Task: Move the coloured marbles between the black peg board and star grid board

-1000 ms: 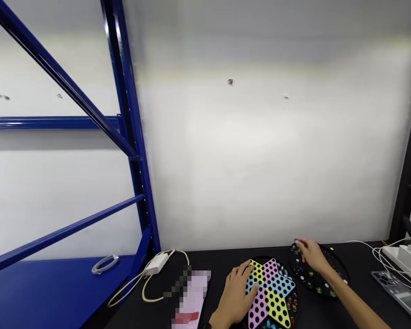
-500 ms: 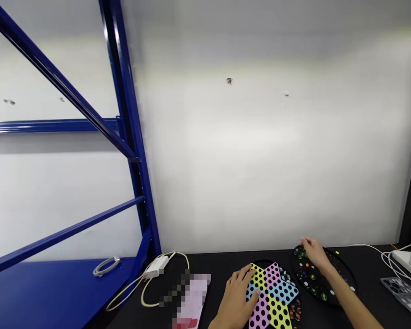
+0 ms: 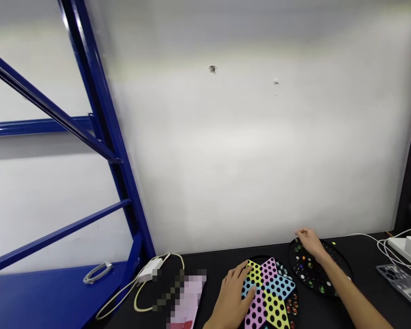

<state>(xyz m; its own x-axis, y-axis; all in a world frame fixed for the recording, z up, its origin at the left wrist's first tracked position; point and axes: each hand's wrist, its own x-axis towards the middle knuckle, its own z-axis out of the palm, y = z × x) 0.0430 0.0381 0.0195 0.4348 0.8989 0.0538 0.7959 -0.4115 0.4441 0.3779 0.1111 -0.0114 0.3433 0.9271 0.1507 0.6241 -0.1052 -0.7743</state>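
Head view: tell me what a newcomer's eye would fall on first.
Probably the star-patterned board, low and right of centre, with its pink, yellow and blue points full of black dots and the left hand resting on it. Next might come the round black tray of marbles to its right, under the right hand. On the left, the blue metal frame stands out against the white wall.

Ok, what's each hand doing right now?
Left hand: open, resting on the star board.
Right hand: curled at the round tray; can't tell if holding anything.
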